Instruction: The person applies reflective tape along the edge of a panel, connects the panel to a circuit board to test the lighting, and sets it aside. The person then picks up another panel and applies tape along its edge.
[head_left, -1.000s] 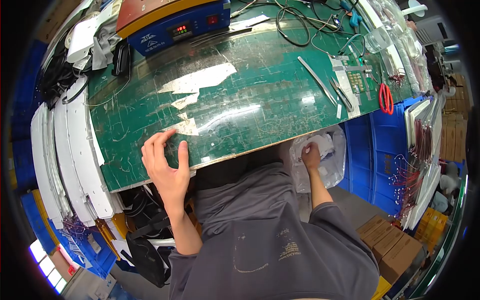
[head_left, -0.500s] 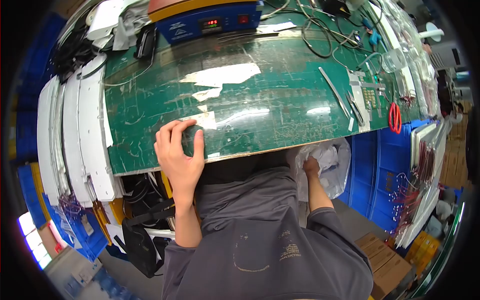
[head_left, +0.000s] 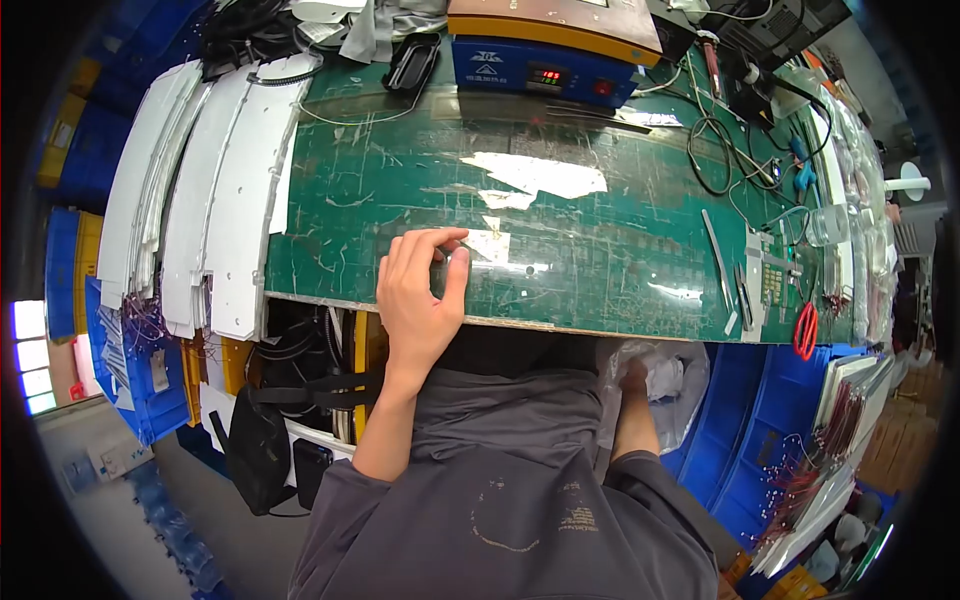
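Note:
My left hand (head_left: 422,295) rests at the front edge of the green work mat (head_left: 370,190). Its fingers are curved, with a gap to the thumb and nothing between them. Just past the fingertips lies a small pale patch (head_left: 490,246) on the mat. Below the table edge, my right hand (head_left: 634,378) reaches into a clear plastic bag (head_left: 688,400) with crumpled white material (head_left: 664,380) inside. The fingers of that hand are dark and hidden, so any grip there does not show.
A blue heating unit (head_left: 545,75) with a lit red display stands at the back. White panels (head_left: 235,200) are stacked on the left. Tweezers (head_left: 743,297), a small circuit board (head_left: 773,280) and red-handled scissors (head_left: 805,331) lie on the right. Blue bins (head_left: 745,410) stand below.
The view has turned, so the table and its items appear farther right. My right hand is deeper in the plastic bag. My left hand stays at the table edge in much the same pose.

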